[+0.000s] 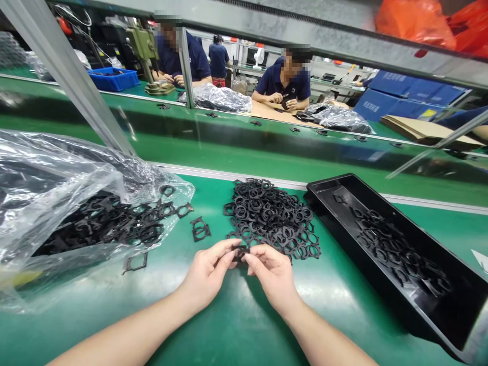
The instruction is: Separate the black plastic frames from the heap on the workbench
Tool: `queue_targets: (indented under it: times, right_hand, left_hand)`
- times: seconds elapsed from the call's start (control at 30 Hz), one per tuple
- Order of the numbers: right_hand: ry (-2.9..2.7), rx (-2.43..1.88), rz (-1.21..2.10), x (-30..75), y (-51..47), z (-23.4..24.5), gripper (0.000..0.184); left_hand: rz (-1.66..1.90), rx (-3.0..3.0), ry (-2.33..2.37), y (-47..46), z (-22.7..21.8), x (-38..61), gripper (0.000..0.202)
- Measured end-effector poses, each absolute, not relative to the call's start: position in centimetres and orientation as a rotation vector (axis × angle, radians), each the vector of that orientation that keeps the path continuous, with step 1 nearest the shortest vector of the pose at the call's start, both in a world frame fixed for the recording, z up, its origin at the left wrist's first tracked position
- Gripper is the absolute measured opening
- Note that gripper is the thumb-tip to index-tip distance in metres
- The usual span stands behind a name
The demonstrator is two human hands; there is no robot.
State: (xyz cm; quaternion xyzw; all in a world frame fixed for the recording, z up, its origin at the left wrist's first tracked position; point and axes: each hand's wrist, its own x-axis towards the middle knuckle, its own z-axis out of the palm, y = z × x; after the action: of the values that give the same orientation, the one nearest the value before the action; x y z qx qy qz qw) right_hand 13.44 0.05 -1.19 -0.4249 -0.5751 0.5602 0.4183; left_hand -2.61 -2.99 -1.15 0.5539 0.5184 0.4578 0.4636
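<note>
— What do we have around our hands, biggest first?

— The green bench [114,320] under everything. Left of our hands lies a clear plastic bag [82,185], gaping, dark pieces showing inside; to their right stands a long black tray [415,236], partly filled with similar ones. Just beyond our fingers sits a pile of black ring frames [269,216].

— Where might we come to grief?

— At that pile, we'd judge. A slip could drop our work among look-alikes, because we grip only by the tips. Uneven pressure might also bend something so thin.

— And how are we posed?

— Our forearms slant inward. The left hand [206,277] and right hand [274,277] nearly meet, thumbs toward us, each closed in a fingertip pinch.

— Anything smaller?

— Two overlapping loose frames [200,231] ahead and left of our hands, and a single frame [145,260] farther left.

— And the smallest?

— The black part [241,250] between our fingertips, held from both sides. Our fingers hide much of it, so we can't tell its full shape.
</note>
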Motion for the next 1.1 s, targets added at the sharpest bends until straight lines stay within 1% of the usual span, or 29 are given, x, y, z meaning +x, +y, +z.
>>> queue_targets:
  times: [0.23,0.37,0.53,1.1]
  right_hand:
    - [-1.570,-0.991,1.228,13.55,-0.05,-1.27,0.010]
    - [-1.612,-0.991,1.166,13.60,0.08,-1.16,0.011]
    - [-1.628,-0.990,1.171,13.71,0.06,-1.44,0.010]
    - [-1.654,-1.044,1.169,13.65,-0.10,-1.25,0.014]
  left_hand:
    - [1.175,1.508,1.180,-3.49,-1.39,-2.55,0.031]
    - [1.173,1.613,1.220,-3.73,-1.53,-2.57,0.032]
    - [1.129,1.728,1.266,-3.83,-1.44,-2.75,0.033]
    - [1.136,1.641,1.241,-3.71,-1.39,-2.36,0.032]
